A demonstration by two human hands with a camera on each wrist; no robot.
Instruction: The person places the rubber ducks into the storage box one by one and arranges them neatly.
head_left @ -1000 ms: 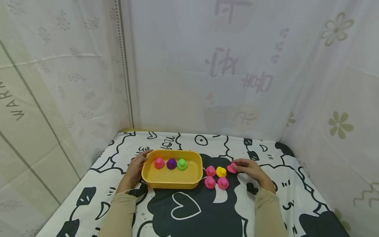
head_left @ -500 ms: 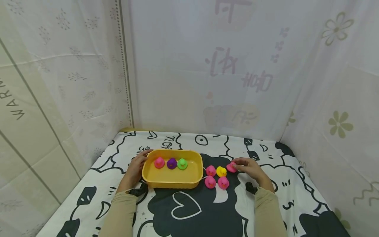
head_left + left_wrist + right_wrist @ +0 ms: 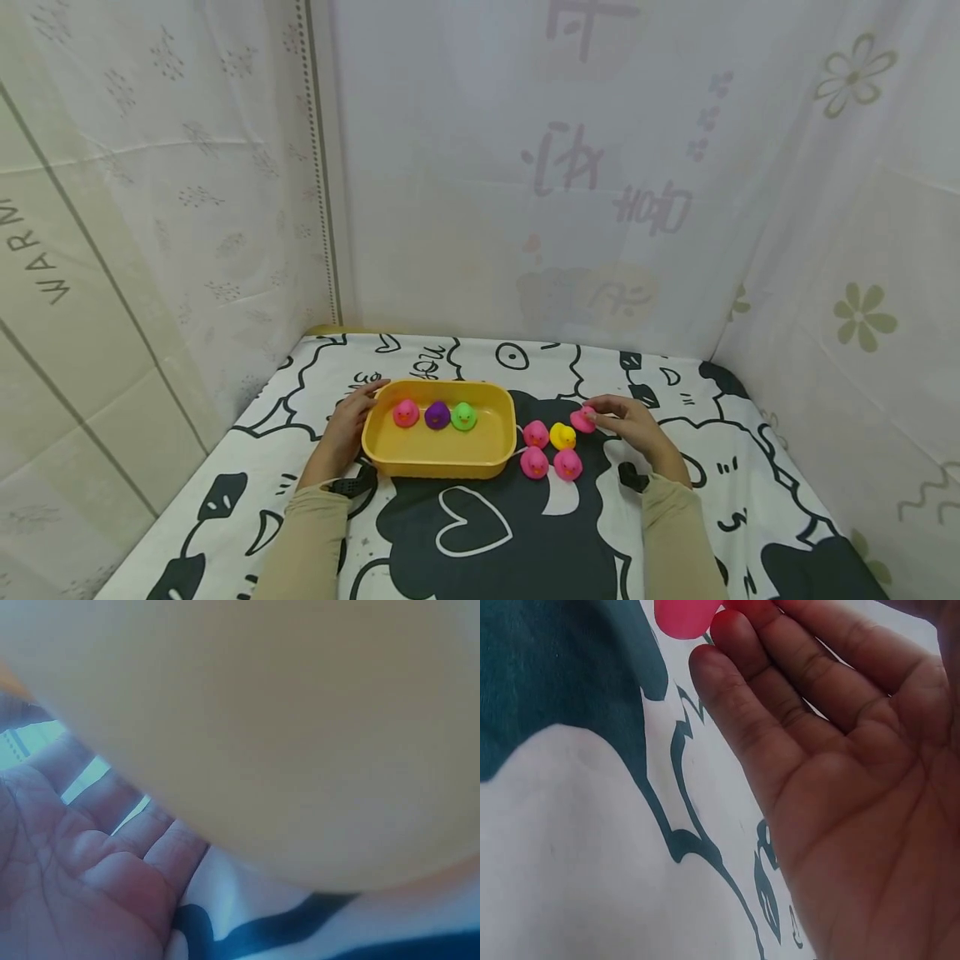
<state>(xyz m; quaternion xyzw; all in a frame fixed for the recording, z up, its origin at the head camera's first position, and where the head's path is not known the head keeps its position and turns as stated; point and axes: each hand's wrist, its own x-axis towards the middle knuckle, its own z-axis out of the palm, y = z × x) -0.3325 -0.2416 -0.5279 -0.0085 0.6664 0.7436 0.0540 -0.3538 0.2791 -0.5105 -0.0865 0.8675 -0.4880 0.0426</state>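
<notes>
My right hand [image 3: 633, 423] pinches a pink rubber duck [image 3: 582, 419] by its right side, just behind and right of a yellow rubber duck [image 3: 562, 436]. In the right wrist view the fingertips meet the pink duck [image 3: 684, 616], which is cut off by the frame's top. My left hand [image 3: 348, 425] rests against the left end of a yellow plastic tub [image 3: 438, 469]. Seen from the left wrist, its fingers [image 3: 112, 799] lie fairly straight along the tub's outer wall [image 3: 300, 750]. Inside the tub, a pink duck [image 3: 406, 413], a purple duck [image 3: 437, 415] and a green duck [image 3: 463, 417] stand in a row.
Beside the tub's right end, more pink ducks, among them one at the front right [image 3: 567, 465], cluster round the yellow one. A black-and-white patterned cloth [image 3: 472, 575] covers the table. Pale printed curtains [image 3: 525, 208] stand behind and at both sides.
My right hand has shifted slightly left with the pink duck, bringing it closer over the yellow duck. The left hand and the tub keep their places.
</notes>
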